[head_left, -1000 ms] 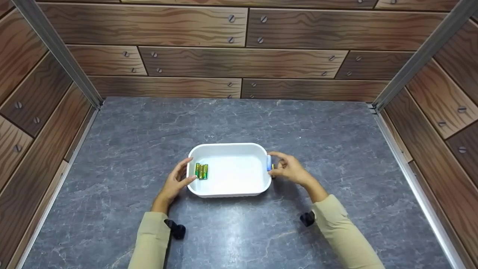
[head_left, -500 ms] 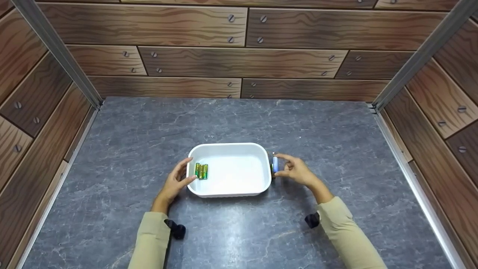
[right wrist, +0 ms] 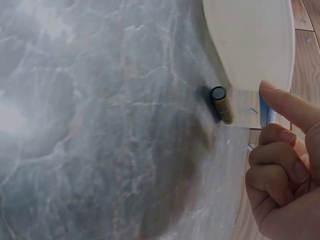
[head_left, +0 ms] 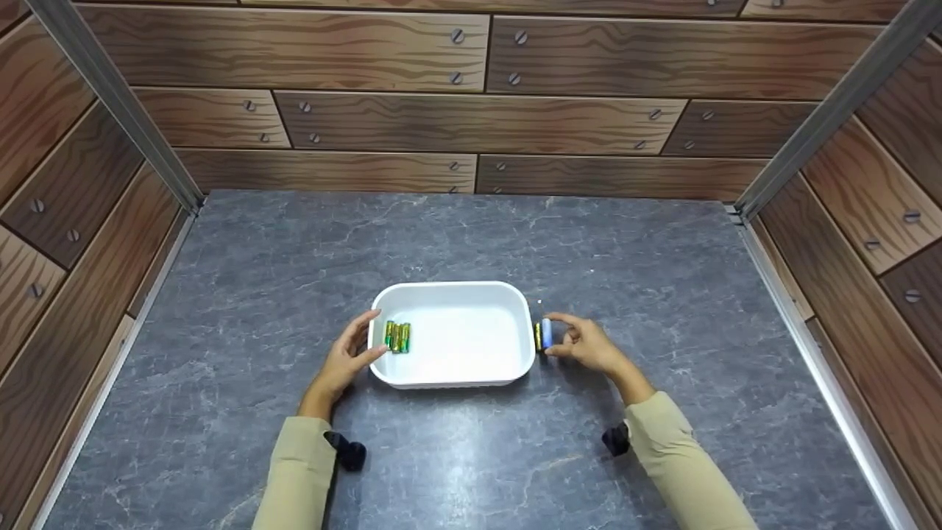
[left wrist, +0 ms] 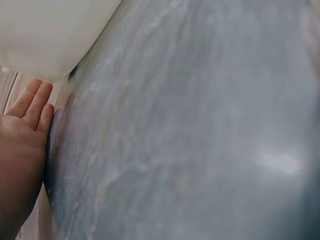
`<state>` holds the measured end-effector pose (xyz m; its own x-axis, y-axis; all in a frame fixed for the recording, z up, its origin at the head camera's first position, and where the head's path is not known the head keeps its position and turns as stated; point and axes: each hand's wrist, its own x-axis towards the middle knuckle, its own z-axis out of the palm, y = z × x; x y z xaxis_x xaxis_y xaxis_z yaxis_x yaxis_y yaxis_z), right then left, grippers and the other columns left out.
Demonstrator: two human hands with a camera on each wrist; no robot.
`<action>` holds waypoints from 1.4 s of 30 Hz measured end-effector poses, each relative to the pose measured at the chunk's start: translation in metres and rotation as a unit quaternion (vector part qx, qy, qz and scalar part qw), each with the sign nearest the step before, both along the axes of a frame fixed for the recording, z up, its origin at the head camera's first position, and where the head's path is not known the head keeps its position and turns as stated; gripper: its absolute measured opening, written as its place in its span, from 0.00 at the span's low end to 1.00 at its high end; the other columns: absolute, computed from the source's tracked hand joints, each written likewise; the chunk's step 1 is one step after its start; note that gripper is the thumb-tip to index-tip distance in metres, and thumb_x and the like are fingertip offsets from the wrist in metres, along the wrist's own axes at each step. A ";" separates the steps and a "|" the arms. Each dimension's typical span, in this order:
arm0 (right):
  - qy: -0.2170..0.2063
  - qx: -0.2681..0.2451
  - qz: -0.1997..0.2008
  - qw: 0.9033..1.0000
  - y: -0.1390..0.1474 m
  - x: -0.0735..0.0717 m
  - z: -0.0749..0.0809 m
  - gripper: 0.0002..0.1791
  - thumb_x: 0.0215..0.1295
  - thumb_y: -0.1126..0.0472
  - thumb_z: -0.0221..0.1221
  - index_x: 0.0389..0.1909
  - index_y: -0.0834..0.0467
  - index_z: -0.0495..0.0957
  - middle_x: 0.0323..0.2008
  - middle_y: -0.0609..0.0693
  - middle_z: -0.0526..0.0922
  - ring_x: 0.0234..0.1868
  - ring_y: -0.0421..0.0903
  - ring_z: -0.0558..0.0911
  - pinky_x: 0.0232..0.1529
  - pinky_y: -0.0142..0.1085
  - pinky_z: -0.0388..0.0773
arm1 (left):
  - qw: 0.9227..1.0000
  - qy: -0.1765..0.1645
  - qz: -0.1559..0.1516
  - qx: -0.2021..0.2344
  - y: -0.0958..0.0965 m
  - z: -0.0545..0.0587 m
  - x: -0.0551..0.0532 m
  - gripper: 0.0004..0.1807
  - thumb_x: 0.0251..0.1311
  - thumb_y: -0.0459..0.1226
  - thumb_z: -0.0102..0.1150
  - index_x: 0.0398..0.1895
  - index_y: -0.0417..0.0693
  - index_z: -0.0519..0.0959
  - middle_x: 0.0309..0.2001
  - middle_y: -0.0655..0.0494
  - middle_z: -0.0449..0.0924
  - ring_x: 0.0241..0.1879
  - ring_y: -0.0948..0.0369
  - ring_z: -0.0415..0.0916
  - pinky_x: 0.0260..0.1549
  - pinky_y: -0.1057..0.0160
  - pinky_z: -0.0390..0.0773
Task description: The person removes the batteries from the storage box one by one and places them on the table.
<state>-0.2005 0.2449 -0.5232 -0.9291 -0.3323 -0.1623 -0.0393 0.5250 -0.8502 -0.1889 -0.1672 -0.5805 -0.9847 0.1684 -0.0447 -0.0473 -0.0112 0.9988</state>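
A white plastic bin (head_left: 471, 338) stands on the table, with several green-and-gold batteries (head_left: 398, 337) side by side near its left end. My left hand (head_left: 350, 352) rests on the bin's left end, fingertips and thumb at the rim; its visible fingers look straight in the left wrist view. Just outside the right end, my right hand (head_left: 586, 344) pinches a blue battery (head_left: 546, 335) by its two ends between thumb and forefinger, the other fingers curled. A gold-and-black battery (right wrist: 222, 105) lies on the table between the blue one and the bin.
The grey marbled table (head_left: 471, 239) is bounded by wood-patterned walls (head_left: 368, 121) behind and at both sides. Grey metal rails (head_left: 831, 103) run along the corners. Black wrist cameras (head_left: 615, 439) sit below both sleeves.
My right hand has moved from the bin's right rim outward and toward the near side, carrying the blue battery. The gold-and-black battery shows more fully now. My left hand and the bin stayed put.
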 end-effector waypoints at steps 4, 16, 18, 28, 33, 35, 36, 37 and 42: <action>-0.003 -0.011 0.000 1.000 0.003 -0.001 -0.005 0.35 0.53 0.70 0.67 0.62 0.74 0.65 0.13 0.40 0.62 0.14 0.31 0.61 0.18 0.24 0.58 | 1.000 -0.001 0.004 -0.004 0.000 0.000 0.000 0.36 0.58 0.26 0.60 0.71 0.41 0.60 0.72 0.38 0.61 0.72 0.44 0.59 0.69 0.52 0.61; -0.015 0.023 -0.019 0.999 0.008 -0.007 -0.020 0.35 0.53 0.70 0.66 0.63 0.71 0.66 0.12 0.39 0.64 0.14 0.31 0.63 0.18 0.24 0.60 | 1.000 0.003 0.003 -0.006 0.000 0.000 0.000 0.36 0.58 0.27 0.61 0.71 0.39 0.60 0.71 0.37 0.61 0.72 0.43 0.59 0.69 0.51 0.62; -0.017 0.026 -0.026 0.999 0.008 -0.007 -0.021 0.35 0.52 0.70 0.66 0.63 0.70 0.66 0.13 0.39 0.65 0.14 0.31 0.63 0.18 0.24 0.60 | 1.000 -0.001 0.003 -0.002 0.000 0.000 0.000 0.36 0.58 0.26 0.60 0.71 0.40 0.60 0.71 0.37 0.61 0.72 0.43 0.58 0.70 0.49 0.61; -0.032 0.024 -0.032 0.999 0.009 -0.009 -0.024 0.36 0.51 0.72 0.66 0.63 0.71 0.65 0.12 0.39 0.64 0.14 0.32 0.61 0.18 0.24 0.59 | 1.000 -0.005 -0.003 -0.002 -0.001 0.001 0.000 0.36 0.59 0.27 0.59 0.72 0.43 0.60 0.72 0.39 0.60 0.73 0.44 0.57 0.71 0.46 0.59; -0.029 0.021 -0.032 0.999 0.009 -0.008 -0.022 0.37 0.50 0.72 0.66 0.63 0.72 0.65 0.12 0.39 0.64 0.13 0.31 0.62 0.18 0.23 0.59 | 1.000 -0.005 -0.004 0.003 -0.001 0.000 0.000 0.36 0.59 0.27 0.59 0.72 0.43 0.59 0.72 0.38 0.60 0.73 0.44 0.57 0.71 0.46 0.59; -0.028 0.022 -0.035 0.999 0.008 -0.009 -0.021 0.37 0.50 0.72 0.66 0.63 0.71 0.65 0.12 0.39 0.64 0.13 0.32 0.62 0.17 0.23 0.59 | 1.000 -0.003 -0.004 0.004 0.000 0.000 0.000 0.36 0.59 0.27 0.59 0.72 0.42 0.59 0.72 0.37 0.60 0.73 0.44 0.57 0.71 0.47 0.59; -0.027 0.022 -0.036 0.999 0.008 -0.009 -0.021 0.37 0.50 0.72 0.67 0.63 0.71 0.65 0.12 0.39 0.65 0.13 0.31 0.63 0.17 0.23 0.60 | 1.000 -0.002 -0.003 0.005 0.000 0.000 0.000 0.37 0.59 0.27 0.60 0.72 0.42 0.59 0.72 0.37 0.60 0.73 0.44 0.57 0.71 0.48 0.59; -0.027 0.022 -0.036 0.999 0.008 -0.009 -0.020 0.37 0.50 0.72 0.67 0.63 0.71 0.65 0.12 0.39 0.65 0.13 0.31 0.63 0.17 0.23 0.60 | 1.000 -0.002 -0.003 0.004 0.000 0.000 0.000 0.37 0.59 0.27 0.60 0.71 0.41 0.59 0.72 0.37 0.60 0.73 0.44 0.57 0.71 0.47 0.58; -0.010 0.013 -0.032 0.999 0.008 -0.010 -0.018 0.36 0.51 0.72 0.66 0.62 0.73 0.65 0.12 0.38 0.65 0.13 0.30 0.64 0.17 0.23 0.60 | 1.000 -0.001 -0.001 0.004 0.000 0.000 0.000 0.37 0.58 0.26 0.60 0.71 0.42 0.60 0.72 0.38 0.60 0.73 0.44 0.57 0.72 0.47 0.57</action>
<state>-0.2102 0.2527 -0.5409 -0.9449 -0.2676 -0.1884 0.0115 0.5484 -0.8362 -0.1886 -0.1674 -0.5805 -0.9843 0.1703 -0.0460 -0.0499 -0.0186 0.9986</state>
